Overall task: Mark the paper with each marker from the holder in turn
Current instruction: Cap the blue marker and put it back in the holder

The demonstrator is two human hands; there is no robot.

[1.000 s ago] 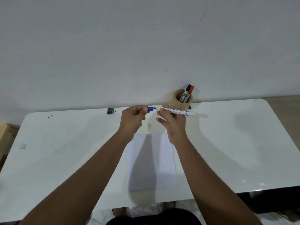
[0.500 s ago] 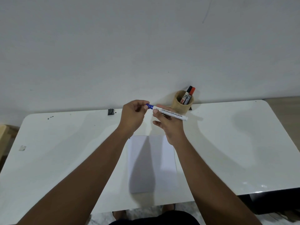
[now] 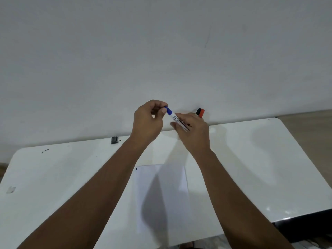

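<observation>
My right hand (image 3: pixel 193 131) holds the white barrel of a blue marker (image 3: pixel 177 121), which slants up to the left above the table. My left hand (image 3: pixel 148 121) pinches its blue cap (image 3: pixel 168 110), and the cap sits on the barrel's end. The white paper (image 3: pixel 172 178) lies flat below my hands, with a small blue mark (image 3: pixel 136 169) at its top left corner. Behind my right hand only the black and red caps of two markers (image 3: pixel 200 112) show; the holder itself is hidden.
The white table (image 3: pixel 251 159) stands against a plain white wall. A small black object (image 3: pixel 114 140) lies at the table's back edge, left of my hands. A grey scrap (image 3: pixel 10 189) sits at the left edge. The table's rounded right edge borders the floor.
The cap was apart from the marker's tip a second ago and now sits on it. Both hands have risen and the marker has tilted steeper, covering the holder.
</observation>
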